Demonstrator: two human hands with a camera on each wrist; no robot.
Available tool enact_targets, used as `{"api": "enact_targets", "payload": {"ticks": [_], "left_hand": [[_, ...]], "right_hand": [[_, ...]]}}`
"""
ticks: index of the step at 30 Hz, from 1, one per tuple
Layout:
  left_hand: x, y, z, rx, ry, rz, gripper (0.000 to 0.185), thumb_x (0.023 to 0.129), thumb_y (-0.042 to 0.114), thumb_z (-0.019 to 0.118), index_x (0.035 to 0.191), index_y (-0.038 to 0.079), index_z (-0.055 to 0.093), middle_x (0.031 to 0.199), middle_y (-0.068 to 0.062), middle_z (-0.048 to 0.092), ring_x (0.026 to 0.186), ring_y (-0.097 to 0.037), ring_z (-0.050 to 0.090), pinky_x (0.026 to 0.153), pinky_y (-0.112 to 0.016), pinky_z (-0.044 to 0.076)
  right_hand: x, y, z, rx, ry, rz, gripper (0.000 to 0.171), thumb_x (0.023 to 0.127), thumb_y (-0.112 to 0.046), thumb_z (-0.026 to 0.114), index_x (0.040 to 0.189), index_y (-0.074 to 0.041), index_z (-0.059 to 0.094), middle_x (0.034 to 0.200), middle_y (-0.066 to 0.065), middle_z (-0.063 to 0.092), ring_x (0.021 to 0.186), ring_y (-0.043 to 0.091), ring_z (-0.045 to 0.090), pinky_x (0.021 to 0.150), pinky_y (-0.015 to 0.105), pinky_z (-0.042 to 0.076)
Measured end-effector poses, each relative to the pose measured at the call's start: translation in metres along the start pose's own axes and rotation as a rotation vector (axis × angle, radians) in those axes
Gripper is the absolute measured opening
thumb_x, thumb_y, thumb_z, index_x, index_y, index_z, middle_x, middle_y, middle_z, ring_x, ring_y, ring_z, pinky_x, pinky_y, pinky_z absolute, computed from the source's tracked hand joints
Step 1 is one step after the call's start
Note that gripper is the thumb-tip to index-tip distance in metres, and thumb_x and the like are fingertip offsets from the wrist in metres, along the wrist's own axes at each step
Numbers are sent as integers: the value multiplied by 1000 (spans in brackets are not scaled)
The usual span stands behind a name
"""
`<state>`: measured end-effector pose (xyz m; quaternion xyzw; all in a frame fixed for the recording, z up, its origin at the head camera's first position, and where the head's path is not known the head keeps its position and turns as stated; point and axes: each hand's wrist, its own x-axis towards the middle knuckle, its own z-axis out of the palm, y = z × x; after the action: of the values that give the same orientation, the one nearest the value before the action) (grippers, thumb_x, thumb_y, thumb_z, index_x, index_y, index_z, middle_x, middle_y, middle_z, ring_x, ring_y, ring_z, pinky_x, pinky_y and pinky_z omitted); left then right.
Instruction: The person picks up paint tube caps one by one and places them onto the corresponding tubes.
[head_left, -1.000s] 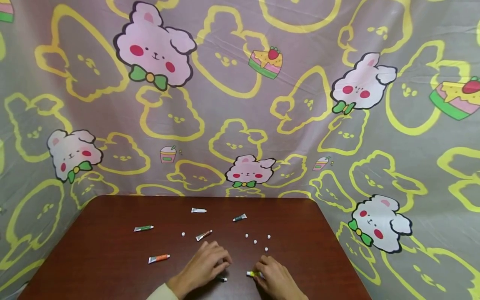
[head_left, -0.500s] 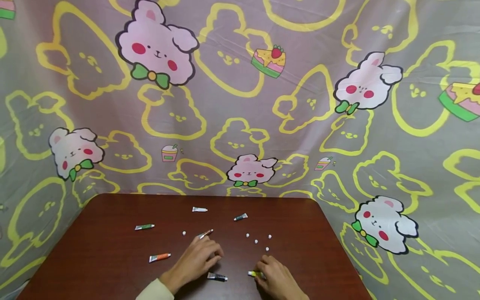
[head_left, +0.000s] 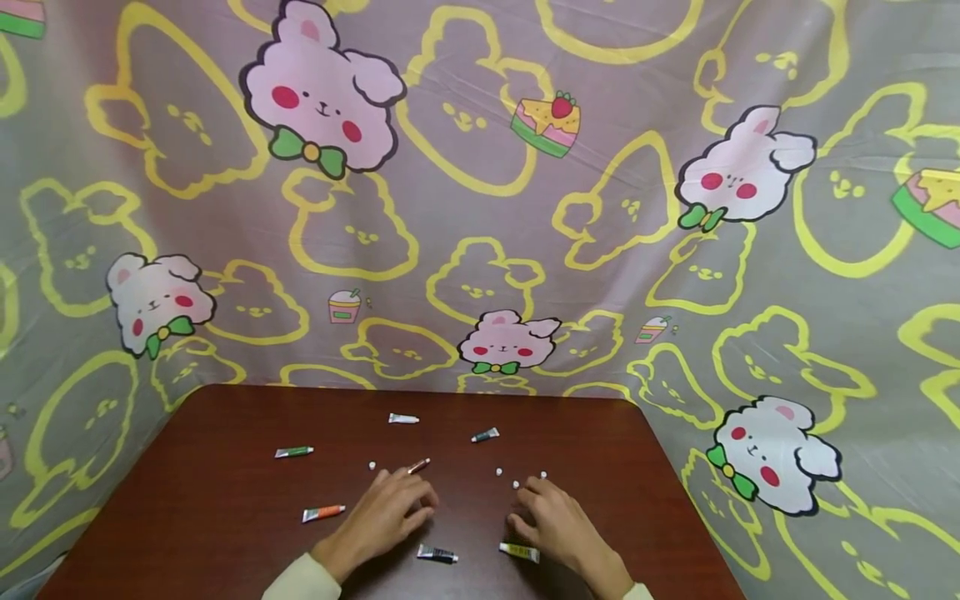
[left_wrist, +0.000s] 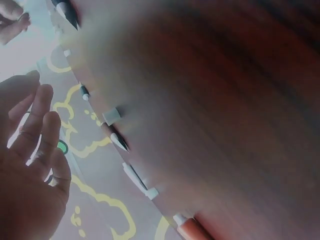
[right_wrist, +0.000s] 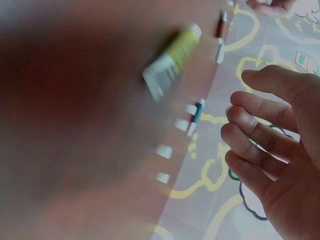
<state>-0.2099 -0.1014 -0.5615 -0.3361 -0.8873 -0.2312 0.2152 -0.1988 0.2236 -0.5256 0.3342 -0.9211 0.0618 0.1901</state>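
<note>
Loosely parted fingers [right_wrist: 262, 107]: left hand [head_left: 384, 514] near black tube [head_left: 437, 554], right hand [head_left: 561, 522] near yellow tube [head_left: 520, 552].

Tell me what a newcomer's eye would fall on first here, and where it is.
Probably the big patterned cloth behind the table, its cartoon rabbits filling the upper part of the head view. Next, the left hand and right hand, both holding nothing over the table's near half. Then the bright yellow paint tube on the near side of the right hand, and the orange paint tube left of the left hand.
</note>
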Motion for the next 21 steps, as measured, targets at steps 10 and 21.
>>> {"api": "enact_targets", "payload": {"ticks": [10, 21], "left_hand": [[-6, -3, -6, 9, -3, -36, 24, 84, 23, 93, 99, 27, 73, 95, 16, 74, 90, -4, 59, 78, -31, 40], [-11, -11, -11, 16, -43, -80, 25, 85, 23, 92, 102, 26, 74, 100, 16, 75, 90, -4, 59, 81, -36, 42]], "right_hand": [[35, 22, -5, 124, -107, 68, 12, 93, -23, 83, 98, -13, 79, 93, -3, 65, 82, 9, 58, 70, 29, 55], [56, 37, 0, 127, -69, 38, 13, 90, -19, 87, 97, -12, 79, 92, -3, 66, 84, 13, 65, 74, 34, 59]]}}
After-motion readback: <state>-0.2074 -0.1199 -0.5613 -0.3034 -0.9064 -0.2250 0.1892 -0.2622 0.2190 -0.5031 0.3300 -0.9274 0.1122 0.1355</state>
